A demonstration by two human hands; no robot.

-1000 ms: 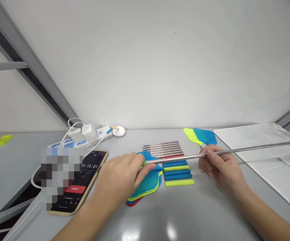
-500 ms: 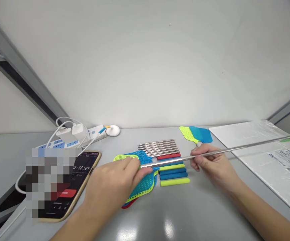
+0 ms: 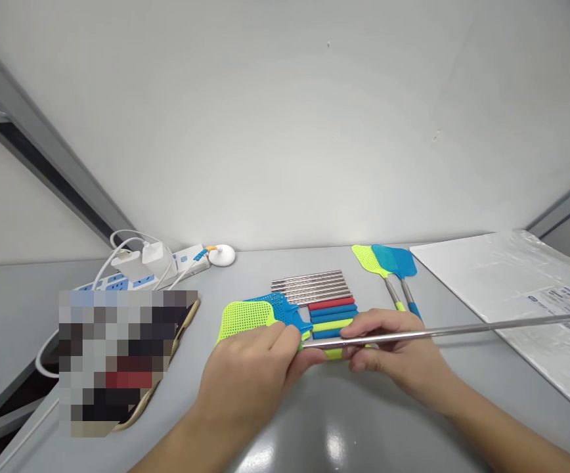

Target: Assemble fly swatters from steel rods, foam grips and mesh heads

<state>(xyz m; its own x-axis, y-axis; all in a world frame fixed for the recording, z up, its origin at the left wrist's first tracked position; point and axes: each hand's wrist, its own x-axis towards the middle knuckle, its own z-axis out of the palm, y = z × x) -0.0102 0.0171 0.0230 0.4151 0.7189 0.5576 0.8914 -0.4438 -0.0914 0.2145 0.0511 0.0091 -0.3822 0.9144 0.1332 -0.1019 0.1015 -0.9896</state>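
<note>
While left hand (image 3: 253, 364) grips rod (image 3: 437, 333), power strip (image 3: 143, 282) holds chargers (image 3: 157, 261).

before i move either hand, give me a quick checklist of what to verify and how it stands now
1. Left hand closed around one end of the long silver metal rod: ok.
2. Right hand firmly closed: cannot tell; thumb and fingers lie on either side of the rod.
3. Rod's other end visible: not ok, cut off at the right edge.
4. Short silver metal rods lying side by side: ok.
5. Red, blue and yellow-green tubes fully visible: not ok, partly hidden by the right hand.
</note>
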